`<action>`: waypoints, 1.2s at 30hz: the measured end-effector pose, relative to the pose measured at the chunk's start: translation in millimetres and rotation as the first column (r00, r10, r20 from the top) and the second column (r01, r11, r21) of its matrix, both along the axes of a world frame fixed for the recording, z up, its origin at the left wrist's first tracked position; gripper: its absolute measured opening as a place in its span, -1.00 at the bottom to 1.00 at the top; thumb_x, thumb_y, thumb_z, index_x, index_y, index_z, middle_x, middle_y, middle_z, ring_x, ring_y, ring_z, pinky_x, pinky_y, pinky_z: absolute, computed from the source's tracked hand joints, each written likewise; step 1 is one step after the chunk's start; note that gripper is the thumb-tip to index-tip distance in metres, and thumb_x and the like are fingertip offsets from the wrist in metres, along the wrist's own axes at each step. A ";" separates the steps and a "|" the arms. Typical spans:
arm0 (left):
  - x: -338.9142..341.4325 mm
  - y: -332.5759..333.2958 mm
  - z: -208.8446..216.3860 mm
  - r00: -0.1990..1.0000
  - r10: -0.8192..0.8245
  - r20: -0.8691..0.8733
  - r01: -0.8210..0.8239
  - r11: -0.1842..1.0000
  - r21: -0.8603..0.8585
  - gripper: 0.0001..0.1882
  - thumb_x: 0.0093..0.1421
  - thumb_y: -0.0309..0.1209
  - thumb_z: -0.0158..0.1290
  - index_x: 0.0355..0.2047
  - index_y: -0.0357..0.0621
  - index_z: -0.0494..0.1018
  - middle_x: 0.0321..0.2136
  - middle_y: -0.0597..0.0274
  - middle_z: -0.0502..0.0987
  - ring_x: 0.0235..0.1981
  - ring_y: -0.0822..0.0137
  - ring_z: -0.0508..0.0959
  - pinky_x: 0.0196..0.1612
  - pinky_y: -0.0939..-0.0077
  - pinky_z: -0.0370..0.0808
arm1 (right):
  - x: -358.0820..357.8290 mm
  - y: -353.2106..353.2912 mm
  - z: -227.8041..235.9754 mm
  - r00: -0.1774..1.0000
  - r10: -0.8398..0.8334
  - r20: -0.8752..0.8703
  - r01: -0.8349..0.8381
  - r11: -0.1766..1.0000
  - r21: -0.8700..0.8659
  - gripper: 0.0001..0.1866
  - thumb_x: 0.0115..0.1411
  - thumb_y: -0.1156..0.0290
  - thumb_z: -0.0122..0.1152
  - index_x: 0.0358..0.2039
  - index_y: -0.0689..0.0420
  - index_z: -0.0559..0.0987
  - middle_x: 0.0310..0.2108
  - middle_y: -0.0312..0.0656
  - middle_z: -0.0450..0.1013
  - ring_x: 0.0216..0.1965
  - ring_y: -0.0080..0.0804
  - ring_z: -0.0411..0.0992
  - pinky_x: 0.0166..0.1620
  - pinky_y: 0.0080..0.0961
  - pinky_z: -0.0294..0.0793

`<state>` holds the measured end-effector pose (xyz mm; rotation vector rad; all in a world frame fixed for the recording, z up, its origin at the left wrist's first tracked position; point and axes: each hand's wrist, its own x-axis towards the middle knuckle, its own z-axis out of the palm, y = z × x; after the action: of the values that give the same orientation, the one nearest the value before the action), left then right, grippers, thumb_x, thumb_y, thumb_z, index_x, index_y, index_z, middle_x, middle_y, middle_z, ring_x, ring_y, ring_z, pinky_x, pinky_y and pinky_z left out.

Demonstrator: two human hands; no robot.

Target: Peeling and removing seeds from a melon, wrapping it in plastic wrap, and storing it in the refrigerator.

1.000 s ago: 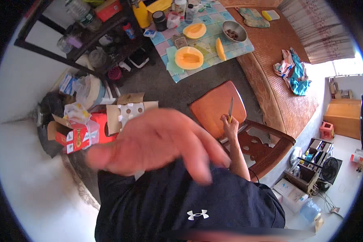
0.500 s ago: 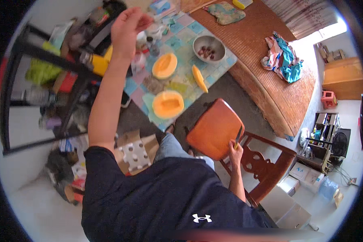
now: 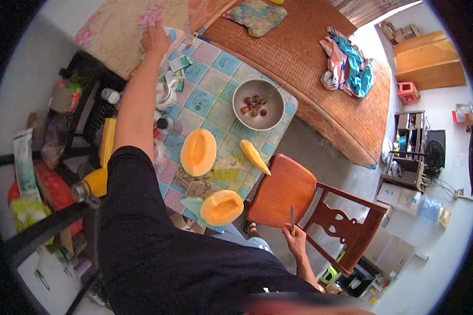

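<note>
Knife [image 3: 292,216]: smooth metal blade. Bowl [image 3: 271,118]: metal, satin. Bench [image 3: 215,93] cover: smooth, plastic-looking, slight sheen. Chair [image 3: 279,191]: wood, smooth glossy seat. Bed mat [image 3: 294,58]: woven, matt. Crumpled textile [image 3: 358,73]: matt cloth. Melon half [image 3: 198,153]: smooth cut face.

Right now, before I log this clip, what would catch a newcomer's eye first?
Probably the two bright orange melon halves on the checked tabletop, with a melon slice to their right and a bowl of round dark fruit beyond it. Next, the knife in the right hand, beside the wooden chair, and the left hand, stretched out by the tabletop's far left corner.
</note>
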<state>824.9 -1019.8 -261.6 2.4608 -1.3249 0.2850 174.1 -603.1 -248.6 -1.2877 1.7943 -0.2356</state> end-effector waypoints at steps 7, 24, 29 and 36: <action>82.1 -36.5 18.4 0.986 0.006 -0.164 -0.039 0.978 -0.203 -0.60 0.14 -0.12 -0.04 -0.08 0.01 0.48 -0.17 -0.06 0.53 -0.15 -0.16 0.52 -0.07 0.00 0.44 | 17.5 -6.4 9.9 0.996 -0.073 0.056 0.068 0.994 0.088 -0.75 0.11 0.41 0.32 -0.24 0.29 0.59 -0.54 -0.46 0.40 -0.48 -0.73 0.29 -0.40 -0.68 0.34; -223.3 224.7 127.0 -0.823 -0.516 -0.239 -0.382 0.813 -0.439 -0.48 0.25 -0.15 -0.06 0.15 -0.14 0.27 0.07 0.17 0.42 0.12 0.15 0.39 0.20 0.11 0.28 | 254.6 -234.8 129.8 0.866 0.496 0.065 -0.237 0.521 -0.820 -0.81 0.17 0.39 0.19 -0.30 0.27 0.52 -0.53 -0.01 0.42 -0.56 -0.25 0.36 -0.43 -0.43 0.36; -271.3 250.7 129.9 -0.333 -0.731 -0.595 -0.560 0.661 -0.499 -0.68 0.33 -0.27 -0.12 -0.04 -0.24 0.32 -0.14 0.09 0.52 -0.13 0.25 0.52 -0.05 0.37 0.47 | 256.0 -204.8 151.8 0.832 0.544 0.113 -0.347 0.667 -0.659 -0.81 0.14 0.39 0.19 -0.41 0.29 0.50 -0.48 0.09 0.45 -0.39 0.08 0.44 -0.32 -0.24 0.41; -286.8 265.4 135.3 -0.235 -0.492 -0.839 -0.407 0.833 -0.375 -0.51 0.05 -0.63 0.20 -0.01 -0.35 0.28 -0.28 0.08 0.56 -0.30 0.36 0.56 -0.25 0.57 0.48 | 236.9 -183.2 144.9 0.785 0.591 0.185 -0.323 0.645 -0.693 -0.82 0.08 0.43 0.21 -0.40 0.31 0.50 -0.47 0.14 0.46 -0.40 0.11 0.46 -0.33 -0.19 0.44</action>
<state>538.1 -754.4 -126.3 1.0817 -0.2889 -1.1027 410.9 -786.3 -103.7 -1.9690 0.9767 -0.8000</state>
